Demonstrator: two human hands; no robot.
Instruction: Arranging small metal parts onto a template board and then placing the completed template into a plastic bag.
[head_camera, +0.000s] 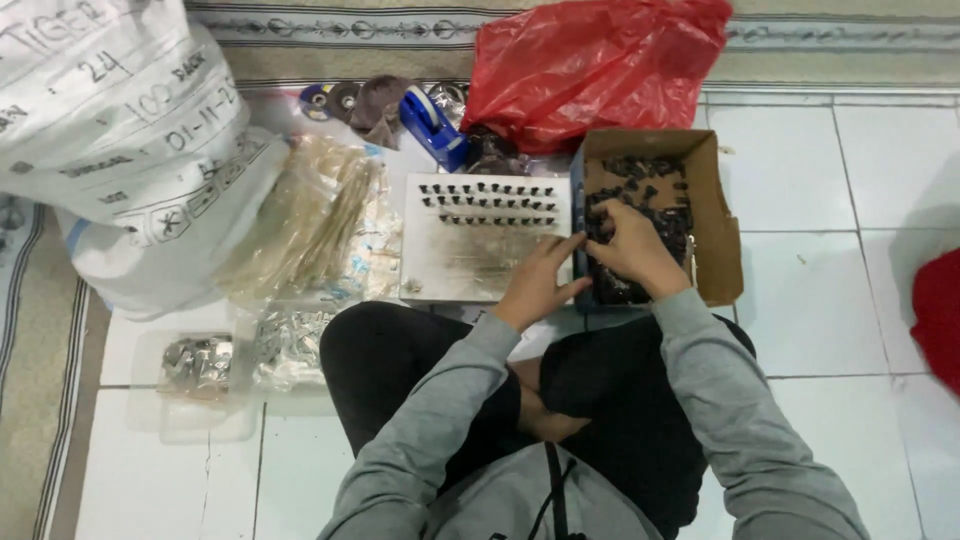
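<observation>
Grip unclear: right hand (632, 250) digs in cardboard box (722, 215), left hand (535, 282) flat on board (455, 265).

We're in a grey long-sleeved top, plain knit, no print or logo visible. Sleeves run full length to the wrists, with ribbed-looking cuffs just behind the left hand (537, 280) and right hand (632, 248). Fabric creases along both forearms and bunches at the elbows. Both hands are bare: no gloves, rings or watch visible. A dark cord or strap hangs down the middle of the chest at the bottom edge of the view; what it belongs to is not clear. Legs are in black trousers, matte, no seams or pockets we can make out. Feet are mostly hidden under the legs, so footwear can't be told.
</observation>
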